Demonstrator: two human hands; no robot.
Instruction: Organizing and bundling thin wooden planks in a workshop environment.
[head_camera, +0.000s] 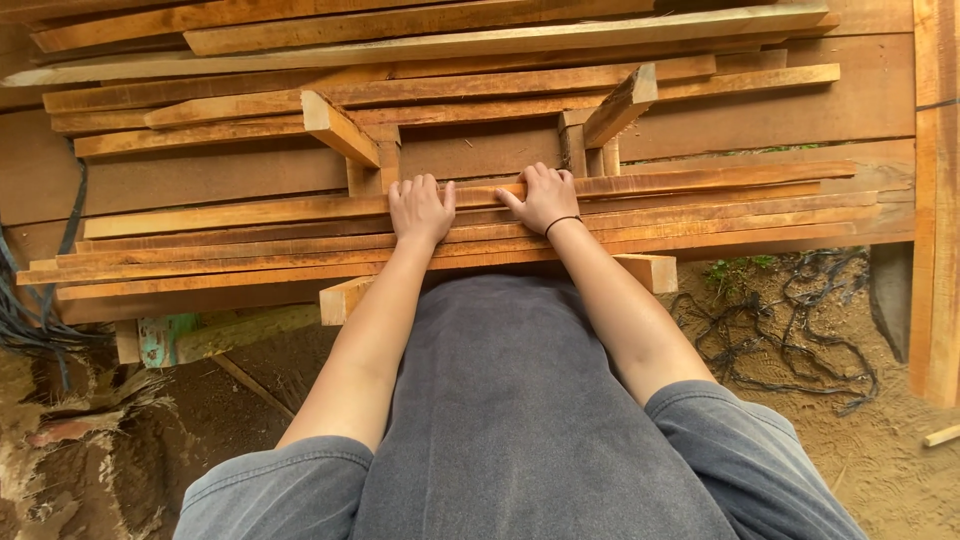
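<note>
— Wooden slat (300, 208), long and thin, lies on top of the near stack of planks (250, 262), running left to right across the pile at about waist height in front of the person. Both hands are on it.

— How do the hands sit?

— Left hand (420, 208) lies palm down, fingers (405, 190) side by side and curled over the far edge of the slat, thumb out to the right. Right hand (546, 196) is just beside it, also palm down, fingers bent over the same far edge, thumb stretched left towards the other hand. A dark band (562, 222) circles the right wrist.

— Are they gripping or only resting?

— Pressing down and hooked over the edge, as far as I can judge; the fingertips are hidden behind the wood, so I cannot tell how firmly they close.

— What surrounds the slat?

— More slats below it, stacked flat and uneven, their ends staggered on the left. Behind the hands two short blocks (338, 128) stand up from the pile, tilted, one on each side. Beyond them wide boards (480, 40) are laid flat in a higher stack. A squared timber end (648, 272) sticks out under the near stack, close to the right forearm.

— And the ground?

— Sandy soil, with tangled black cord (800, 330) on the right and a small green weed (738, 272) near it. An upright plank (936, 200) stands along the right edge.
</note>
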